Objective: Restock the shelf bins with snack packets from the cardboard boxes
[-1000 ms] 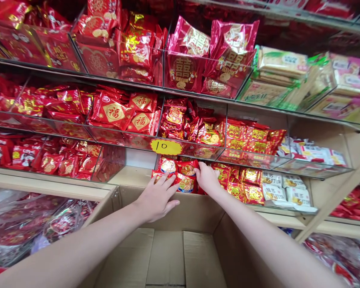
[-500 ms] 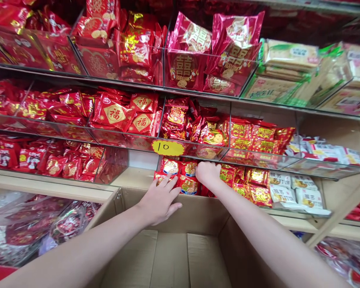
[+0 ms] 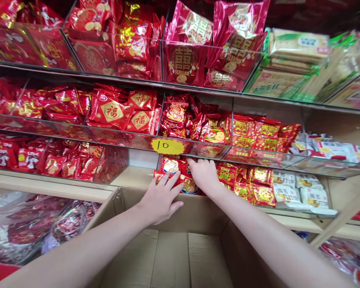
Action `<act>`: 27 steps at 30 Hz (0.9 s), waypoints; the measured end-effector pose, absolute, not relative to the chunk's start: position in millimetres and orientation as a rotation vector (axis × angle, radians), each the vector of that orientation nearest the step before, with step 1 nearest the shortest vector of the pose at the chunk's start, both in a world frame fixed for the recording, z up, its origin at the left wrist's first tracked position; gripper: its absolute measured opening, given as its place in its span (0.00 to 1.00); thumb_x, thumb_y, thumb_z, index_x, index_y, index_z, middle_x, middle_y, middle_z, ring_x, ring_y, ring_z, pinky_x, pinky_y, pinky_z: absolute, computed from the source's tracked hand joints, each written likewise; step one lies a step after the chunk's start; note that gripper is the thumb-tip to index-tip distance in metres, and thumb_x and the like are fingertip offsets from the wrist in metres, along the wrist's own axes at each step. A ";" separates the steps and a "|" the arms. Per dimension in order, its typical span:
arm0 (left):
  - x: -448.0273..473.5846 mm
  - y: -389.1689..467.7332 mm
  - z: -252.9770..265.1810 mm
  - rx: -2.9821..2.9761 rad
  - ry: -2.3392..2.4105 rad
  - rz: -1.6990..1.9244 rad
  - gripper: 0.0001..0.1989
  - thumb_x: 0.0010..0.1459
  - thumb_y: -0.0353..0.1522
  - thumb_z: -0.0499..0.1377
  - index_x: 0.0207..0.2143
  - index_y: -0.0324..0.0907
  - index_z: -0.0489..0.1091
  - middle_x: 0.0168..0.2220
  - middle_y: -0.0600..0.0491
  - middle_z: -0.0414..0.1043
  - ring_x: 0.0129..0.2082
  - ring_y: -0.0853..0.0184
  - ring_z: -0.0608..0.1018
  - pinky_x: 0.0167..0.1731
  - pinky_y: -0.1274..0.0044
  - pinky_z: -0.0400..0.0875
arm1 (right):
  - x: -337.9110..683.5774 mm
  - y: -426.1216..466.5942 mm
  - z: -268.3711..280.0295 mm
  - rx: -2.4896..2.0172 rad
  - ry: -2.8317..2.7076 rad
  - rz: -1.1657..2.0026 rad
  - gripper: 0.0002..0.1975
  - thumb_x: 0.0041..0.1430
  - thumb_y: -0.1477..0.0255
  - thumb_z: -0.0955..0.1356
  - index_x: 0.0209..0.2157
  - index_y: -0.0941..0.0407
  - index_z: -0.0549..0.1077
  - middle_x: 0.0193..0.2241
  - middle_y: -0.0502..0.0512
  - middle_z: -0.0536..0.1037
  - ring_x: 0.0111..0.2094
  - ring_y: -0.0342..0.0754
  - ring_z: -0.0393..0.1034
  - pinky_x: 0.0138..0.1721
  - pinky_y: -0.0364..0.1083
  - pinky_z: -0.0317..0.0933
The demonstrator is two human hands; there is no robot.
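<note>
On the bottom shelf, under the yellow price tag marked 10 (image 3: 168,146), lie small red and gold snack packets (image 3: 189,186). My left hand (image 3: 162,199) rests on the left ones with its fingers spread, holding nothing. Reaching over the right part of the same group is my right hand (image 3: 204,176), bent, its fingertips among the packets and partly hidden; whether a packet is in them I cannot make out. Below both hands stands an open cardboard box (image 3: 174,256), its bottom flaps showing.
Clear dividers split the shelves above, filled with red packets (image 3: 111,112), large pink-red bags (image 3: 186,52) and green-edged cracker packs (image 3: 297,44). White packets (image 3: 313,196) sit right on the bottom shelf. Wrapped bags (image 3: 27,224) lie lower left. The shelf edge overhangs my hands.
My right hand has shifted slightly left, nearer to my left hand, and its fingers have moved over the packets. The left hand stays almost in place. The view has tilted a little.
</note>
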State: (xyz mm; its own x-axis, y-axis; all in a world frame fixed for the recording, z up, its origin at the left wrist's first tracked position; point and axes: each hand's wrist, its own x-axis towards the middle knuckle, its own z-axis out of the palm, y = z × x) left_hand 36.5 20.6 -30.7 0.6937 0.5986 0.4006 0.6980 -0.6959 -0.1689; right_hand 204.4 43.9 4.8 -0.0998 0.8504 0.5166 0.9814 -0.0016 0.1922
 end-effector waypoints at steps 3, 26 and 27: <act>36.1 21.0 -31.3 -2.593 -1.017 -0.446 0.24 0.54 0.42 0.48 0.53 0.47 0.54 0.59 0.48 0.44 0.55 0.52 0.53 0.47 0.58 0.53 | 200.9 44.4 2.3 -1.952 -1.936 -0.775 0.16 0.59 0.67 0.55 0.44 0.57 0.64 0.32 0.65 0.70 0.36 0.58 0.64 0.34 0.52 0.49; 0.1 2.8 12.4 -2.605 -1.117 -0.450 0.20 0.53 0.35 0.50 0.50 0.45 0.59 0.60 0.48 0.41 0.57 0.52 0.50 0.50 0.61 0.52 | 249.9 -105.8 -25.4 -1.743 -2.284 -0.491 0.21 0.50 0.63 0.62 0.47 0.54 0.66 0.50 0.62 0.63 0.53 0.61 0.50 0.49 0.59 0.46; -8.7 2.0 13.6 -2.575 -1.170 -0.433 0.21 0.52 0.37 0.51 0.50 0.45 0.59 0.60 0.47 0.41 0.57 0.51 0.50 0.50 0.60 0.52 | 264.3 -119.2 -36.4 -1.824 -2.208 -0.508 0.25 0.48 0.62 0.63 0.48 0.54 0.64 0.52 0.62 0.60 0.54 0.63 0.48 0.49 0.61 0.44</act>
State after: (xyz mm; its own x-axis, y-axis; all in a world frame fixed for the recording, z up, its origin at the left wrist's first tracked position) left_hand -8.7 2.0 13.6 0.6271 0.6801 0.3798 0.7636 -0.6329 -0.1275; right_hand 264.3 -119.2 -36.4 -0.1969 0.8990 0.3913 0.9796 0.1638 0.1165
